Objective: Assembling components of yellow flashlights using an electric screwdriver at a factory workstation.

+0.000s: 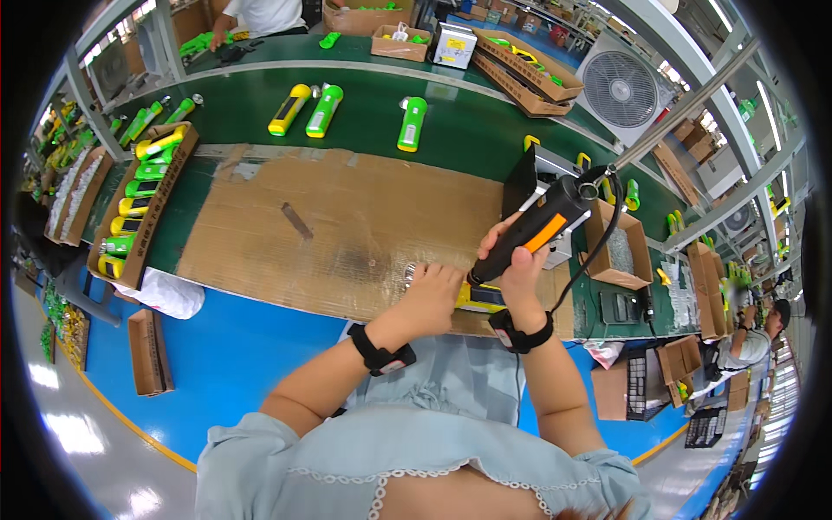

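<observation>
I can see a big flat cardboard sheet (347,225) lying on the green desk (368,113). A yellow flashlight (481,297) is on the near edge of that sheet, toward its right end. The left hand (431,299) has its grip around the flashlight, fingers bent over it. The right hand (523,273) has its grip wrapped around a black electric screwdriver (533,234) with an orange stripe. Its tip points down at the flashlight, but I can't tell if they touch. Past the far edge of the sheet lie three more flashlights (325,111), green and yellow. Left of the sheet sits a long box (163,217) full of flashlights.
</observation>
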The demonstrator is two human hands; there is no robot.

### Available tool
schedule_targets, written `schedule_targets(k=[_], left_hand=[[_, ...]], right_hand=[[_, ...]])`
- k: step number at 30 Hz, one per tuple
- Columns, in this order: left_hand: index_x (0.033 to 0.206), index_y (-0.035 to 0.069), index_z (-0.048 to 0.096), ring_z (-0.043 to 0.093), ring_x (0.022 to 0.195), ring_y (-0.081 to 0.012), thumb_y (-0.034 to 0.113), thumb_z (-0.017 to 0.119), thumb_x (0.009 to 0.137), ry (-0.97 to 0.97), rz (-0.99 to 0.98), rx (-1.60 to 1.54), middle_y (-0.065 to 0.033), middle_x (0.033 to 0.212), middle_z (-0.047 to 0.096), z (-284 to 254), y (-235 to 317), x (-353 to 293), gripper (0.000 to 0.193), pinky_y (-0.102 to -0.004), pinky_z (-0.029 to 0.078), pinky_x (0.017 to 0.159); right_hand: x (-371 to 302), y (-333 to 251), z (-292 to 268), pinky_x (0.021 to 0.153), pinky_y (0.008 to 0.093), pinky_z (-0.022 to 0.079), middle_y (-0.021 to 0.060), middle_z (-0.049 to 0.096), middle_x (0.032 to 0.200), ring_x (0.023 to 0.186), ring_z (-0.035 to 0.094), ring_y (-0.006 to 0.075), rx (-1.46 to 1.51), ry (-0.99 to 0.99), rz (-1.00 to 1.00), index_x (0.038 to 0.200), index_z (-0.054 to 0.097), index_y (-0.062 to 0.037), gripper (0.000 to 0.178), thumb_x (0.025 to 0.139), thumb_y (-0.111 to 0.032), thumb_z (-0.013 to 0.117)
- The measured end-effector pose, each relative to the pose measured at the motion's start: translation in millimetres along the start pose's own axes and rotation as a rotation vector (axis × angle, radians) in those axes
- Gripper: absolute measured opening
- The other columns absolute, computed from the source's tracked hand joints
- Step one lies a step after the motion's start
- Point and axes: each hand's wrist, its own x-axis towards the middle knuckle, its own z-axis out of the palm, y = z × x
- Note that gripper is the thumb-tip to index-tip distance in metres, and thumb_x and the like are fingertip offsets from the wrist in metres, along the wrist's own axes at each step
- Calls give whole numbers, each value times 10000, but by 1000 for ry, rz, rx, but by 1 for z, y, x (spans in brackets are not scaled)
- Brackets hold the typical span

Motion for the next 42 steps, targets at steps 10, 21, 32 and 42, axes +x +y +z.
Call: schedule_targets(k=[10, 21, 32, 42], left_hand=[[1161, -26, 455, 498, 930, -310, 247, 765, 617, -17, -252, 401, -155, 965, 523, -21, 1, -28, 683, -433, 350, 850], [1178, -34, 509, 530, 968, -323, 565, 620, 750, 202, -390, 623, -179, 1042, 549, -5, -145, 221, 745, -463, 387, 843], [1052, 72, 666, 391, 1156, -358, 597, 576, 739, 112, -832, 883, -207, 1248, 446, -69, -283, 178, 618, -545, 255, 963], [886, 101, 524, 506, 1011, -313, 566, 459, 798, 541, -903, -1534, -172, 1192, 500, -144, -285, 119, 478, -448, 439, 759]], right_hand=[[-13, -102, -50, 523, 293, 473, 80, 501, 707, 544, 524, 176, 93, 245, -143, 1034, 393, -58, 756, 677, -671, 652], [-45, -64, -60, 549, 274, 493, 78, 532, 793, 646, 568, 169, -8, 405, 35, 1076, 425, -33, 808, 590, -548, 812], [-72, -61, -86, 526, 255, 470, 88, 508, 706, 591, 531, 164, -242, 563, -56, 1044, 410, -36, 774, 645, -614, 735], [-72, -47, -86, 556, 265, 474, 82, 502, 772, 665, 542, 160, -152, 521, -3, 1079, 395, -31, 804, 624, -577, 771]])
